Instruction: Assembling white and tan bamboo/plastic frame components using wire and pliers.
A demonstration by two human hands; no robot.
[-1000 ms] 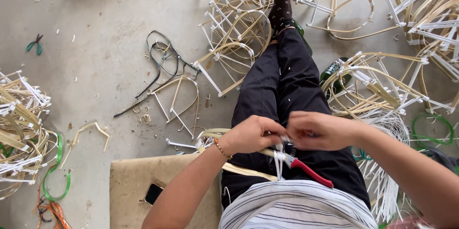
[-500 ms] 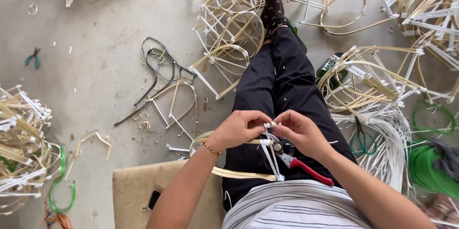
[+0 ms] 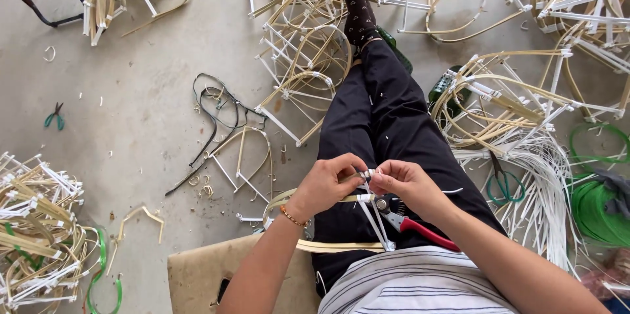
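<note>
Both the left hand [image 3: 328, 183] and the right hand [image 3: 405, 181] pinched closed on the bamboo-strip frame [image 3: 341, 246] at its white-wrapped joint [image 3: 366, 174], which looked light, springy and easily kinked, over the person's lap [image 3: 380, 137].

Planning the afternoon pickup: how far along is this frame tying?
Done: heaps of tied cane frames lie on the floor. In hand: left hand and right hand pinch white strip at a joint of the lap frame. Left: loose white strips remain unused.

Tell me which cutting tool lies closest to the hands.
The red-handled cutters on the lap, just under the right hand; both green-handled scissors lie on the floor.
</note>
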